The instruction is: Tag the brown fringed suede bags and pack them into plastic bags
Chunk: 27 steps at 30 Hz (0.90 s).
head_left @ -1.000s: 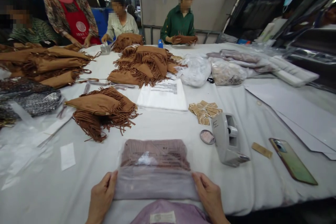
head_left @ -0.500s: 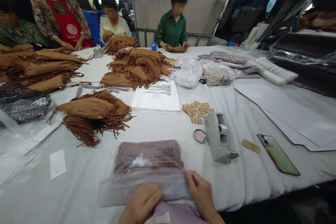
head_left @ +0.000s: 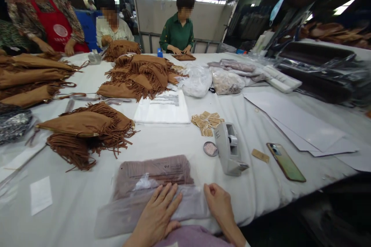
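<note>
A brown fringed bag lies flat inside a frosted plastic bag (head_left: 121,216) with printed lettering, on the white-covered table in front of me. My left hand (head_left: 158,210) rests on the folded lower part of the plastic, palm down and fingers spread. At the plastic bag's right edge, my right hand (head_left: 220,202) is closed, thumb against curled fingers. What it pinches, if anything, is hidden. Beyond to the left sit several brown fringed bags (head_left: 84,123). A grey tape dispenser (head_left: 228,150) stands to the right, beside a small round dish (head_left: 210,149).
Brown cardboard tags (head_left: 207,121) with strings lie behind the dispenser. A phone (head_left: 286,162), a small brown card (head_left: 260,155) and white sheets (head_left: 301,123) are at right. White plastic bags (head_left: 162,108) lie farther back. Co-workers (head_left: 179,27) stand across the table.
My left hand has gone from curled to flat and spread, moving up the plastic. My right hand remains closed at the right edge. The view has shifted right.
</note>
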Motion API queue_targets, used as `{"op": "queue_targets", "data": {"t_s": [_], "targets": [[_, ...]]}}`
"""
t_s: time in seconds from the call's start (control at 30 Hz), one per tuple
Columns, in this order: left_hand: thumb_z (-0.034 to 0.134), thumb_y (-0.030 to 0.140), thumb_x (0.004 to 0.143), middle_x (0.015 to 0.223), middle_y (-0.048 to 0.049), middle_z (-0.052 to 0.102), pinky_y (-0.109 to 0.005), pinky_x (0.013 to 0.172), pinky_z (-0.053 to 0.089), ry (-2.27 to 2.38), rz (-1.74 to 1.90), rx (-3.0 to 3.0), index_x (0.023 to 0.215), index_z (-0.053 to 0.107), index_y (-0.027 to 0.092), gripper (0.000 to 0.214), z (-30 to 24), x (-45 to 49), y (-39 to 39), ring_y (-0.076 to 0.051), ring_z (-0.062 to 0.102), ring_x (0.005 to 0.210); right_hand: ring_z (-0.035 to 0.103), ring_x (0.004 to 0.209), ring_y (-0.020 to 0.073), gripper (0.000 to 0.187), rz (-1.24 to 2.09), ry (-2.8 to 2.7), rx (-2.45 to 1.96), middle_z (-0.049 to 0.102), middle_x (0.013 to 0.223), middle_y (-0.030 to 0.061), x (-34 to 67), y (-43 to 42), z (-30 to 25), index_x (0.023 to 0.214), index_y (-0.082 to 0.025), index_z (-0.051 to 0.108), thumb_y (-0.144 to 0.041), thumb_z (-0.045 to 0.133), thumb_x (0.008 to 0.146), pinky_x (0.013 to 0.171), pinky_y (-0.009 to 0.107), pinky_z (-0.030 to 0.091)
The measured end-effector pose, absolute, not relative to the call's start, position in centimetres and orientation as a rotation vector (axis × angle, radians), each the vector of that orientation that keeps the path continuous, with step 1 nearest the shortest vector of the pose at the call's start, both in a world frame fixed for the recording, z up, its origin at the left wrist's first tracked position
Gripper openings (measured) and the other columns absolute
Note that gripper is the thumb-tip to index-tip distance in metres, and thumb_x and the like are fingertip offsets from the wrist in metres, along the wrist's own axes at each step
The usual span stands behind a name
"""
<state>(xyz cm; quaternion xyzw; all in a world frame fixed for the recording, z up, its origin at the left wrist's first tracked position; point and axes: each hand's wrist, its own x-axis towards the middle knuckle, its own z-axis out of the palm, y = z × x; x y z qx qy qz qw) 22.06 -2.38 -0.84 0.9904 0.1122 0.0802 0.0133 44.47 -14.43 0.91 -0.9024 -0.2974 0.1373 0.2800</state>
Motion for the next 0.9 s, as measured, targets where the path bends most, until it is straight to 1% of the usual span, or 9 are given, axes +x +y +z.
{"op": "queue_targets", "data": {"t_s": [0.1, 0.2, 0.27, 0.3, 0.37, 0.47, 0.77, 0.83, 0.9], "targets": [[0.039, 0.058, 0.090, 0.152, -0.0033, 0.032, -0.043, 0.113, 0.013, 0.338, 0.330, 3.137, 0.147, 0.021, 0.030, 0.066, -1.1, 22.1, -2.5, -0.025, 0.030, 0.137, 0.061, 0.060, 0.0206, 0.043, 0.131, -0.541, -2.416, 0.066, 0.062, 0.0051, 47.6, -16.6, 3.1, 0.071, -0.019, 0.065, -0.056, 0.045, 0.080, 0.061, 0.029, 0.042], [0.043, 0.056, 0.089, 0.150, -0.0032, 0.036, -0.043, 0.113, 0.010, 0.319, 0.397, 3.175, 0.145, 0.026, 0.030, 0.065, -1.4, 22.2, -2.4, -0.025, 0.031, 0.136, 0.064, 0.078, 0.0244, 0.052, -0.227, -0.280, -2.310, 0.071, 0.088, 0.0128, 51.5, -17.9, 5.8, 0.096, -0.015, 0.067, -0.059, 0.045, 0.078, 0.071, 0.032, 0.047], [0.045, 0.056, 0.087, 0.148, -0.0035, 0.040, -0.043, 0.113, 0.009, 0.299, 0.459, 3.198, 0.144, 0.030, 0.029, 0.064, -1.4, 22.3, -2.3, -0.025, 0.032, 0.135, 0.062, 0.091, 0.0273, 0.060, -0.226, -0.275, -2.266, 0.068, 0.103, 0.0172, 54.1, -17.9, 7.0, 0.103, -0.013, 0.067, -0.062, 0.044, 0.077, 0.079, 0.037, 0.047], [0.046, 0.056, 0.087, 0.146, -0.0036, 0.042, -0.043, 0.113, 0.008, 0.284, 0.499, 3.208, 0.143, 0.033, 0.029, 0.064, -1.3, 22.4, -2.2, -0.025, 0.033, 0.135, 0.061, 0.095, 0.0286, 0.061, -0.159, -0.307, -2.260, 0.067, 0.105, 0.0176, 55.2, -17.7, 7.2, 0.100, -0.013, 0.069, -0.063, 0.044, 0.075, 0.083, 0.039, 0.047], [0.047, 0.056, 0.086, 0.143, -0.0030, 0.047, -0.042, 0.114, 0.008, 0.263, 0.571, 3.222, 0.140, 0.038, 0.029, 0.062, -1.2, 22.5, -2.1, -0.025, 0.034, 0.133, 0.061, 0.097, 0.0300, 0.056, -0.009, -0.382, -2.250, 0.070, 0.098, 0.0155, 57.0, -16.9, 7.2, 0.085, -0.015, 0.072, -0.064, 0.050, 0.071, 0.087, 0.041, 0.046], [0.049, 0.057, 0.085, 0.141, -0.0018, 0.050, -0.041, 0.114, 0.009, 0.263, 0.614, 3.234, 0.138, 0.042, 0.030, 0.060, -1.1, 22.7, -2.0, -0.024, 0.035, 0.132, 0.063, 0.091, 0.0289, 0.045, 0.060, -0.430, -2.208, 0.072, 0.086, 0.0108, 58.1, -15.6, 6.6, 0.072, -0.017, 0.072, -0.060, 0.060, 0.064, 0.086, 0.040, 0.047], [0.047, 0.057, 0.085, 0.138, -0.0021, 0.052, -0.042, 0.114, 0.007, 0.259, 0.618, 3.227, 0.136, 0.043, 0.030, 0.058, -1.2, 22.6, -2.1, -0.024, 0.035, 0.131, 0.062, 0.088, 0.0249, 0.044, -0.053, -0.274, -2.136, 0.067, 0.108, 0.0144, 55.1, -17.7, 7.0, 0.071, -0.015, 0.072, -0.057, 0.065, 0.064, 0.076, 0.034, 0.049], [0.048, 0.057, 0.084, 0.138, -0.0024, 0.053, -0.042, 0.114, 0.007, 0.261, 0.618, 3.220, 0.136, 0.044, 0.031, 0.058, -1.3, 22.6, -2.1, -0.025, 0.036, 0.131, 0.063, 0.085, 0.0245, 0.042, -0.010, -0.225, -2.094, 0.069, 0.104, 0.0136, 54.0, -18.6, 6.8, 0.069, -0.015, 0.072, -0.056, 0.068, 0.061, 0.073, 0.033, 0.051], [0.049, 0.057, 0.084, 0.137, -0.0027, 0.053, -0.043, 0.114, 0.006, 0.263, 0.623, 3.217, 0.135, 0.045, 0.031, 0.058, -1.3, 22.7, -2.1, -0.025, 0.037, 0.131, 0.064, 0.079, 0.0241, 0.042, 0.107, -0.167, -2.020, 0.072, 0.088, 0.0116, 53.2, -19.0, 6.3, 0.071, -0.015, 0.072, -0.055, 0.071, 0.059, 0.069, 0.032, 0.052]]}}
